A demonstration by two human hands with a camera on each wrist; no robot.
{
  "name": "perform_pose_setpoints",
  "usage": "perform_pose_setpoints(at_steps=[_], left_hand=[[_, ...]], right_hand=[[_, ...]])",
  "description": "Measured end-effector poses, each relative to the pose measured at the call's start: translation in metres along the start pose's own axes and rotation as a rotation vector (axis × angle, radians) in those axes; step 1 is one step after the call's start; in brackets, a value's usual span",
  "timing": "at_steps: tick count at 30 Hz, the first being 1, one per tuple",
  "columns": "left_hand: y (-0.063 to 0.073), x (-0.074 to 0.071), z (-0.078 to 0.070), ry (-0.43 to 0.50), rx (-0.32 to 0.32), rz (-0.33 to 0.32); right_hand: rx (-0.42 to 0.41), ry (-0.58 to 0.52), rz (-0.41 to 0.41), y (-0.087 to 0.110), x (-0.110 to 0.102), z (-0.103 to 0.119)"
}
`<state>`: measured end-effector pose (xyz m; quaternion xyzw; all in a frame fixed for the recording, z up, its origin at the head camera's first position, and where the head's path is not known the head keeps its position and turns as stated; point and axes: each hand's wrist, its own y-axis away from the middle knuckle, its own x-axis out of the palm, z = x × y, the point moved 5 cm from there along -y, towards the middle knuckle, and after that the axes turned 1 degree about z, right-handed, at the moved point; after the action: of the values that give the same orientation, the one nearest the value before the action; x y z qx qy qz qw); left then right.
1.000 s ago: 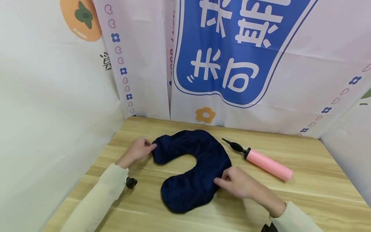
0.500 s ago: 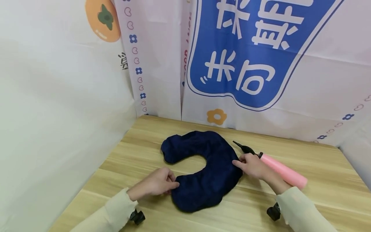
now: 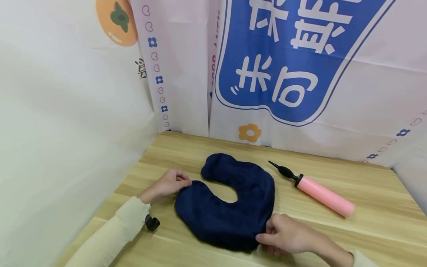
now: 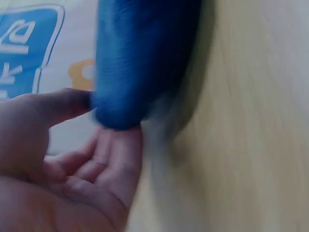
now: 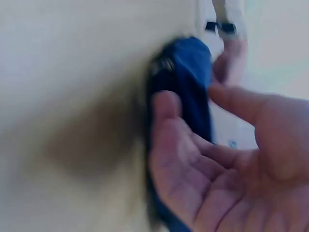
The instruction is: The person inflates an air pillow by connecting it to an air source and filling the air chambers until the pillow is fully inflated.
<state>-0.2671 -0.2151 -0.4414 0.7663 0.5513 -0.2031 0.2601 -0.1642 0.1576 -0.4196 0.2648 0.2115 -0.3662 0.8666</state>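
Note:
A navy U-shaped neck pillow (image 3: 230,218) with a soft, plush-looking surface lies on the table, its opening toward the upper left. My left hand (image 3: 171,182) pinches the tip of its nearer arm; in the left wrist view the thumb and fingers of that hand (image 4: 91,164) hold the blurred pillow end (image 4: 140,63) from two sides. At the lower right of the pillow, my right hand (image 3: 287,235) grips the outer edge. In the right wrist view the thumb and fingers of this hand (image 5: 217,159) stand on either side of the pillow edge (image 5: 186,72).
A pink hand pump (image 3: 323,194) with a black nozzle lies to the right of the pillow on the wood-grain table (image 3: 360,193). Printed white cloth (image 3: 180,74) hangs along the back, and a white wall (image 3: 66,111) stands at the left.
The neck pillow has turned clockwise, its opening swinging from left to upper left. My left hand has moved up from where it was half a second ago; my right hand has come down nearer.

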Motion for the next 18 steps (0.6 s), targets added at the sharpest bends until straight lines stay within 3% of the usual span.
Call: perform_pose_setpoints(at_steps=[2, 4, 8, 14, 18], left_hand=[[0.01, 0.0, -0.004, -0.079, -0.011, 0.022], [0.025, 0.0, -0.007, -0.14, -0.013, 0.056], [0.043, 0.007, -0.008, -0.069, -0.021, 0.122], [0.032, 0.011, -0.004, 0.156, -0.032, 0.152], [0.014, -0.006, 0.007, 0.273, -0.089, 0.072]], right_hand=[[0.038, 0.061, -0.045, 0.0, -0.018, 0.0], [0.077, 0.137, -0.141, -0.007, -0.042, -0.004], [0.08, 0.267, -0.348, -0.034, -0.083, -0.017], [0.042, 0.224, -0.414, -0.072, -0.094, -0.037], [0.075, 0.151, -0.5, -0.082, -0.094, -0.035]])
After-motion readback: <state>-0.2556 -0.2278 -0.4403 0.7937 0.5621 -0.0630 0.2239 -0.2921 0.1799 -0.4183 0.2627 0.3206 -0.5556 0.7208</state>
